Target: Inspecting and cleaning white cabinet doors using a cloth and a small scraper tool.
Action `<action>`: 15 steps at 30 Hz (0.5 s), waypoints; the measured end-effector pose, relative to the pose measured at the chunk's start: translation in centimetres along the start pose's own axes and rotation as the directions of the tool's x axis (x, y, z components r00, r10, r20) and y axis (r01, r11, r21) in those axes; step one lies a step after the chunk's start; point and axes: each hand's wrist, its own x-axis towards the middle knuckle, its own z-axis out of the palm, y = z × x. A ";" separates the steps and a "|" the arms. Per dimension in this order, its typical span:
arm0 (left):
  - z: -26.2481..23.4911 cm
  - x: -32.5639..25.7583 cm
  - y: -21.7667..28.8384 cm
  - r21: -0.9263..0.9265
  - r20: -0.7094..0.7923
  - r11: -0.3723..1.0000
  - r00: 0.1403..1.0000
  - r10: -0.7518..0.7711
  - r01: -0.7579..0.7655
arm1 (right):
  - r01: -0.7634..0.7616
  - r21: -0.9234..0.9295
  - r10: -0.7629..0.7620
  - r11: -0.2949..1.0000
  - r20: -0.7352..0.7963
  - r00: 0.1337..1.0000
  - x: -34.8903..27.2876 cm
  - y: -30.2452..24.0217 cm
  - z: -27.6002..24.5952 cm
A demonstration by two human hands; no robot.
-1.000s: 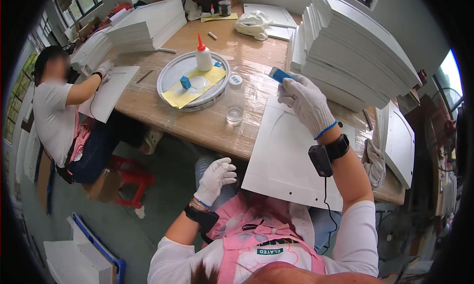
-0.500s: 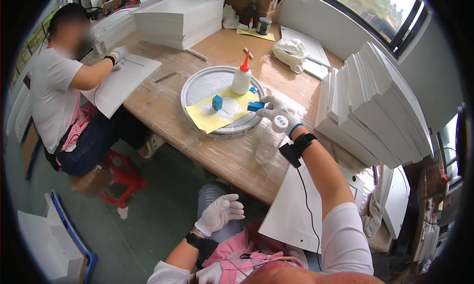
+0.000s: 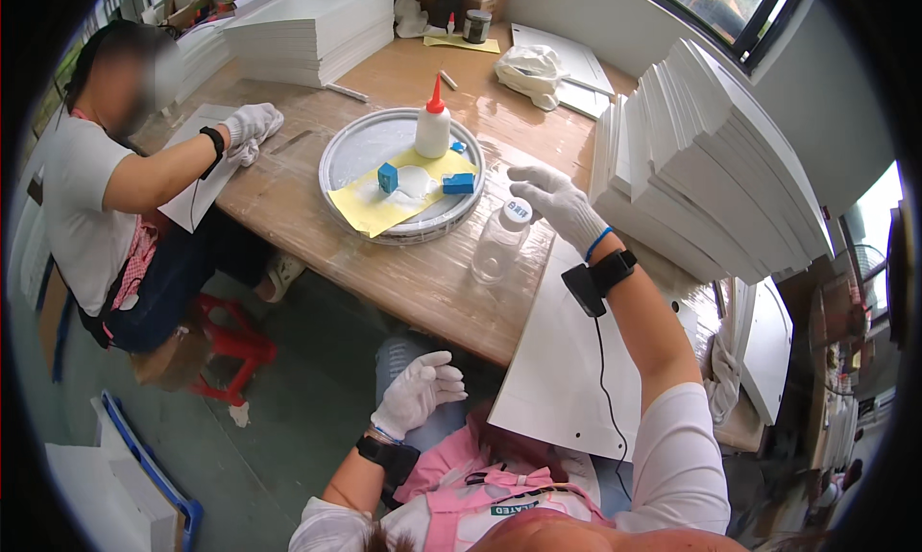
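My right hand (image 3: 559,204), in a white glove, is over the table with its fingers loosely stretched and nothing in them. Just beside it stands a clear bottle (image 3: 496,247) with a white cap. To its left, a blue block (image 3: 458,183) lies at the right edge of a yellow sheet (image 3: 359,213). A second blue block (image 3: 387,177) stands on that sheet by a white patch. Behind them is a white squeeze bottle (image 3: 433,132) with a red nozzle, all on a round grey lid (image 3: 336,149). Above my lap, my gloved left hand (image 3: 420,395) is empty, fingers apart.
A large white panel (image 3: 567,379) lies at the table's near right, below my right forearm. Stacked white panels (image 3: 711,158) lean at the right; another stack (image 3: 307,36) stands far left. A co-worker (image 3: 106,178) sits left, gloved hands on a panel.
My right hand has let go of the blue block, now on the yellow sheet, and drawn back from it. The view has shifted slightly. The co-worker's hands have moved along their panel.
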 end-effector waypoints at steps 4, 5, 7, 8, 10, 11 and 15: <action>0.4 -0.4 -0.3 0.054 -0.041 0.999 0.999 0.001 0.001 | 0.199 0.021 -0.199 0.980 0.024 0.980 -5.6 -5.3 -1.4; 0.7 -0.2 -0.3 0.066 -0.057 0.998 0.998 -0.013 0.017 | 0.287 -0.208 -0.282 0.935 0.052 0.958 -6.8 -6.7 -1.1; 1.2 0.1 -0.4 0.083 -0.073 0.996 0.997 -0.028 0.034 | 0.405 -0.493 -0.406 0.770 0.111 0.907 -6.8 -6.5 0.0; 1.4 0.1 -0.5 0.088 -0.082 0.995 0.996 -0.040 0.048 | 0.488 -0.714 -0.497 0.503 0.223 0.839 -6.4 -6.3 0.6; 1.7 0.3 -0.5 0.119 -0.061 0.993 0.998 -0.014 0.021 | 0.440 -0.703 -0.477 0.559 0.161 0.864 -5.5 -6.6 0.9; 1.9 0.2 -0.5 0.126 -0.073 0.992 0.997 -0.006 0.015 | 0.340 -0.711 -0.400 0.615 0.090 0.912 -5.0 -7.3 0.7; 1.7 0.7 -0.8 0.125 -0.038 0.992 0.999 -0.025 0.030 | 0.232 -0.752 -0.398 0.617 -0.043 0.916 -2.5 -5.5 -1.9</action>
